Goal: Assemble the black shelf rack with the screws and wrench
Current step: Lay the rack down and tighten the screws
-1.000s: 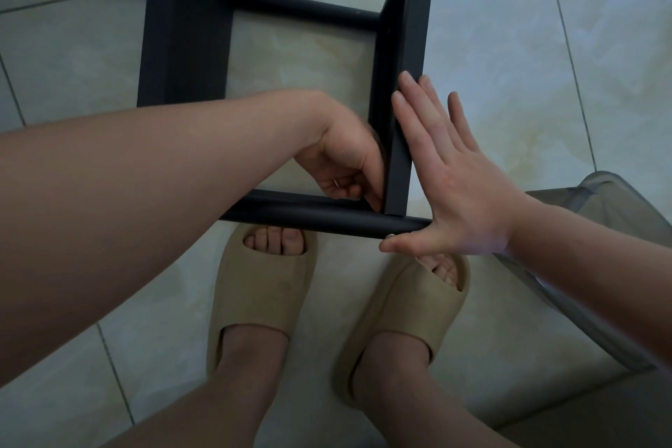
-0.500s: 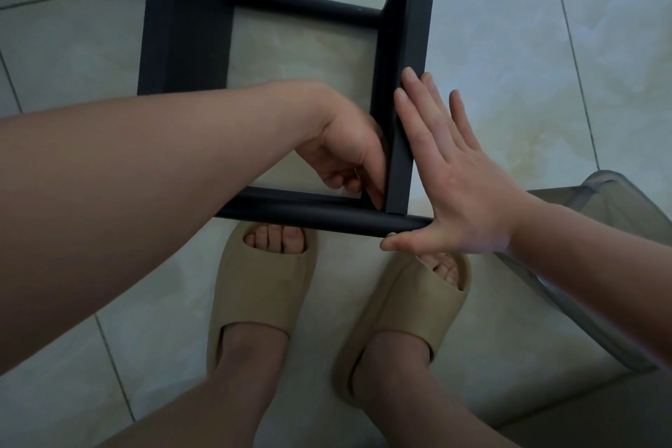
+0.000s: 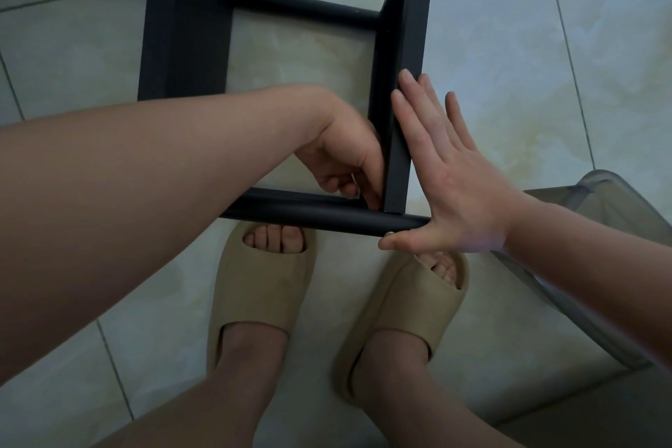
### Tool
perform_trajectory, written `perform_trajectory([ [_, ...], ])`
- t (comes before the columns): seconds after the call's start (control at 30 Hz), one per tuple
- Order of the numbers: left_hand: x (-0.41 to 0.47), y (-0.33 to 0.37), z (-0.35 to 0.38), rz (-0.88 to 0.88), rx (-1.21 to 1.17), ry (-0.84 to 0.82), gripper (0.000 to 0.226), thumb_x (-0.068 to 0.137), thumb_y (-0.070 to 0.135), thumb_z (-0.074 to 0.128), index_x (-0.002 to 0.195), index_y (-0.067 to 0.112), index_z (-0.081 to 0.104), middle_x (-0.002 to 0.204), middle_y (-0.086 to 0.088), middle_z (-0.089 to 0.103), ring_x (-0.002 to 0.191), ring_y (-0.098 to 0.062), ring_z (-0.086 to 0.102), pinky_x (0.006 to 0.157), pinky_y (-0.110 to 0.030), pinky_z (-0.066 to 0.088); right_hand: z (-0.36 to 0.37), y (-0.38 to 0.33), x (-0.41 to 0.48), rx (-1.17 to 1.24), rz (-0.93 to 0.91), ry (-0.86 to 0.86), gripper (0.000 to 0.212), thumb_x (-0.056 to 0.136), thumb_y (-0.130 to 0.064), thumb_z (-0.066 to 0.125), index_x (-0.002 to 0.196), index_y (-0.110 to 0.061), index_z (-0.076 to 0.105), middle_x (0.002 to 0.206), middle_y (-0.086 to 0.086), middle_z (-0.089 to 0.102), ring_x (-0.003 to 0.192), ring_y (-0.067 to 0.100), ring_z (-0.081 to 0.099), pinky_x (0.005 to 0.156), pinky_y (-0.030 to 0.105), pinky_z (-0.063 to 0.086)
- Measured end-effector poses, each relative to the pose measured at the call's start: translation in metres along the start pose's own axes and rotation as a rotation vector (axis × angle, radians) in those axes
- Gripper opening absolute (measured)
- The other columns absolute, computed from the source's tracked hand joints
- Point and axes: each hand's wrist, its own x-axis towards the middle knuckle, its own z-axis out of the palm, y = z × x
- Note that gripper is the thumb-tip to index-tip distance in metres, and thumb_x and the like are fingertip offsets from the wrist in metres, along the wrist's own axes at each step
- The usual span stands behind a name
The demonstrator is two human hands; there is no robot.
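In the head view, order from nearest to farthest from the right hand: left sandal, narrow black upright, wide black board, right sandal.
1. The narrow black upright, touched by the right hand.
2. The right sandal, just below the thumb.
3. The left sandal, lower left.
4. The wide black board, upper left.

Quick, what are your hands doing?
Left hand: curled, pinching something small and shiny, maybe the wrench.
Right hand: open, flat against the rack.
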Motion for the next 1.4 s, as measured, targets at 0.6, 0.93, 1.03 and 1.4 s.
perform_trajectory([
  [0.6,-0.0017,-0.0004,-0.0003,-0.01,-0.017,0.032,0.007,0.089,0.013,0.067,0.087,0.019,0.07,0.081,0.004,0.07,0.063,-0.008,0.048,0.064,-0.021,0.038,-0.0005,-0.0008,-0.0004,0.005,0.006,0.0,0.135,0.073,-0.086,0.055,0.16,-0.003,-0.006,0.169,0.014,-0.012,0.155,0.029,-0.018,0.125,0.055,-0.006],
  [0.93,-0.0009,0.0004,-0.0013,0.012,-0.002,0.027,0.014,0.088,0.004,0.066,0.086,0.017,0.066,0.071,0.006,0.064,0.064,-0.008,0.046,0.063,-0.02,0.037,0.0004,0.0003,-0.0004,0.019,0.0,0.0,0.135,0.073,-0.085,0.056,0.16,-0.003,-0.006,0.169,0.015,-0.012,0.155,0.03,-0.018,0.125,0.055,-0.007],
  [1.03,-0.0018,-0.0008,-0.0027,0.003,-0.039,0.023,0.011,0.089,0.006,0.065,0.089,0.017,0.067,0.078,0.004,0.066,0.064,-0.008,0.046,0.063,-0.02,0.038,0.0006,0.0004,-0.0002,0.023,-0.002,0.005,0.134,0.073,-0.086,0.055,0.16,-0.003,-0.006,0.169,0.015,-0.012,0.155,0.03,-0.018,0.125,0.055,-0.007],
  [1.4,0.0032,-0.0051,0.0001,0.035,-0.075,0.022,0.026,0.088,0.004,0.066,0.068,0.02,0.074,0.075,0.002,0.069,0.06,-0.006,0.051,0.058,-0.016,0.044,0.0029,0.002,0.0001,0.027,-0.012,0.018,0.134,0.074,-0.086,0.056,0.16,-0.003,-0.005,0.169,0.015,-0.011,0.155,0.031,-0.017,0.125,0.056,-0.006],
])
